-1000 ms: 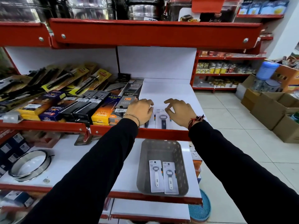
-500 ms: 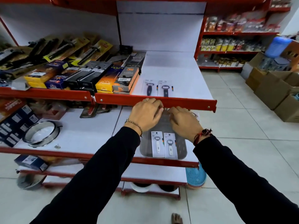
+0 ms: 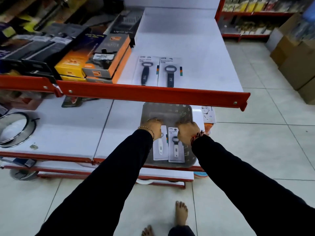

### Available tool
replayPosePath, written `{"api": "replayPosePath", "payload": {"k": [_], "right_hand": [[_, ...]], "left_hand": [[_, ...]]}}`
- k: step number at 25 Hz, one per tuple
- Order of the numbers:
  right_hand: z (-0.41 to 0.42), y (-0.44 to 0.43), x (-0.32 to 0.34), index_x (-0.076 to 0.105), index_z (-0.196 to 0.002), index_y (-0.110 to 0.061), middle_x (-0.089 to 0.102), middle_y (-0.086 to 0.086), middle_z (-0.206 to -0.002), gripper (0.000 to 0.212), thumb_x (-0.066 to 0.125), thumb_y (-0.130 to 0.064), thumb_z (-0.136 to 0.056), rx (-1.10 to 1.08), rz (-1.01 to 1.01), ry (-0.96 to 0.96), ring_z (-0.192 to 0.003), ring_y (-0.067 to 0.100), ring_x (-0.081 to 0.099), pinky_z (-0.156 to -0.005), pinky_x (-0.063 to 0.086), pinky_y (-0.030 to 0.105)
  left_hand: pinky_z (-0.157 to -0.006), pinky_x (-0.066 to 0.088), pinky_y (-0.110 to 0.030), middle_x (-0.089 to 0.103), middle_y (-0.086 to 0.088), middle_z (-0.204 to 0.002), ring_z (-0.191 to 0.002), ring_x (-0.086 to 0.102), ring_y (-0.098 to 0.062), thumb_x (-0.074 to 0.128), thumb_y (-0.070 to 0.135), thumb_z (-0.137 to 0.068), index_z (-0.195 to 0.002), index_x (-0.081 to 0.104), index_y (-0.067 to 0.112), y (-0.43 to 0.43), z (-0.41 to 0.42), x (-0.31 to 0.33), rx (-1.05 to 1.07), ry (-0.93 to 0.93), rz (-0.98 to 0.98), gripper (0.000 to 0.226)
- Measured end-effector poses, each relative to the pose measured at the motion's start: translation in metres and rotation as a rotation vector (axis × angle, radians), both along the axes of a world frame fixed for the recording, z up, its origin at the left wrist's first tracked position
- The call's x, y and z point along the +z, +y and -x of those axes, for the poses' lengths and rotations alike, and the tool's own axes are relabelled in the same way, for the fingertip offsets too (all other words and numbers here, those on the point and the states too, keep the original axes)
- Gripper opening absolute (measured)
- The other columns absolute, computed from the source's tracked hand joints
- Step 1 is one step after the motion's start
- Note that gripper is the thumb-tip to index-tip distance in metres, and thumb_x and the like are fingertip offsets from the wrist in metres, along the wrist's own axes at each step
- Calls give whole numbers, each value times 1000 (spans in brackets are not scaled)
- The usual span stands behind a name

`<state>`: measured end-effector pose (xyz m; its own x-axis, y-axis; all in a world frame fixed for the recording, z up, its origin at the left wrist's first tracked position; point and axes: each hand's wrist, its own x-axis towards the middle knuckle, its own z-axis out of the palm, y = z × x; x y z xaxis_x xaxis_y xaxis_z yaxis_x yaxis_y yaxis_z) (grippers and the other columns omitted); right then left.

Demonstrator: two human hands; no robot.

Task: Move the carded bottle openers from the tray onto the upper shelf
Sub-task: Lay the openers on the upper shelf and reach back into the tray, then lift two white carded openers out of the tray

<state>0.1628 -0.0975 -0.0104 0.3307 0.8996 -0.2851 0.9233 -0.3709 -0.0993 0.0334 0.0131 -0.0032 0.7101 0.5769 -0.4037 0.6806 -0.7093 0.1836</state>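
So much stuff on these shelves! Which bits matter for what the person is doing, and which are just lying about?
Part of the job:
- white-handled carded openers in the grey tray
- two dark-handled carded openers on the upper shelf
- left hand, right hand

Just lying about:
- orange boxes
- metal ring
- cardboard boxes

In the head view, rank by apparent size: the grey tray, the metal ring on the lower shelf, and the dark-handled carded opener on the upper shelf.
1. Grey tray, partly hidden by both hands.
2. Metal ring, cut off at the frame edge, so its rank against the tray is unsure.
3. Dark-handled carded opener, clearly smallest.
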Motion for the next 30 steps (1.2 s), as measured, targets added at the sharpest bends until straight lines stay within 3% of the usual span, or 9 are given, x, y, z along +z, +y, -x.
{"api": "replayPosePath", "payload": {"k": [4,10,13,16,18,21,24,27,30], "right_hand": [[-18,28,-39,45,-141,-15,51,9,-147,57,51,-20,-85,87,130,-99,-138,32,43,-119,23,47],[-22,35,-55,57,-125,-10,64,10,-130,43,50,-18,-82,93,-5,-133,-123,31,56,-116,20,49],[-24,36,-46,58,-123,-9,58,12,-134,42,50,-21,-84,81,-22,-70,-120,34,57,-114,27,47],[-28,35,-31,61,-123,-4,47,17,-136,38,46,-13,-89,22,-27,196,-112,36,61,-101,49,37],[-28,30,-19,59,-128,-4,44,18,-138,41,45,-9,-90,-17,-52,285,-112,37,61,-100,52,37],[-17,15,4,54,-132,-4,53,20,-137,44,44,-1,-89,-34,-104,266,-112,38,61,-90,52,36],[-1,-7,34,54,-130,-4,65,23,-116,47,46,4,-85,-49,-191,210,-98,41,65,-73,47,32],[10,-32,67,55,-130,-7,66,21,-118,53,46,8,-80,-56,-309,156,-100,38,65,-73,48,31],[23,-56,102,53,-132,-6,61,22,-124,57,44,8,-78,-35,-357,71,-109,40,61,-82,54,41]], "left_hand": [[-110,43,-48,41,-15,-150,-135,44,-35,55,12,-90,-139,44,6,22,-27,-42,37,96,37,51],[-106,46,-52,37,-15,-148,-136,41,-37,67,14,-85,-141,41,7,23,-36,-59,82,105,-1,63],[-107,47,-48,40,-15,-145,-130,48,-36,65,11,-86,-135,52,7,24,-36,-52,62,61,-23,51],[-108,47,-42,42,-12,-147,-126,54,-35,56,4,-90,-132,58,12,23,-32,-35,105,-39,48,43],[-106,48,-39,54,-12,-140,-124,56,-34,52,3,-90,-128,60,15,20,-26,-20,141,-82,102,40],[-99,52,-39,65,-16,-128,-116,61,-36,54,6,-91,-126,58,14,9,-10,5,143,-143,84,36],[-94,55,-41,69,-20,-117,-109,64,-38,56,7,-90,-127,56,10,-10,11,37,124,-230,-14,38],[-93,55,-41,68,-19,-115,-107,64,-37,55,4,-88,-127,57,10,-34,32,75,131,-320,-65,39],[-90,54,-38,66,-17,-120,-108,63,-36,56,2,-88,-128,58,12,-57,51,111,126,-372,-81,42]]}}
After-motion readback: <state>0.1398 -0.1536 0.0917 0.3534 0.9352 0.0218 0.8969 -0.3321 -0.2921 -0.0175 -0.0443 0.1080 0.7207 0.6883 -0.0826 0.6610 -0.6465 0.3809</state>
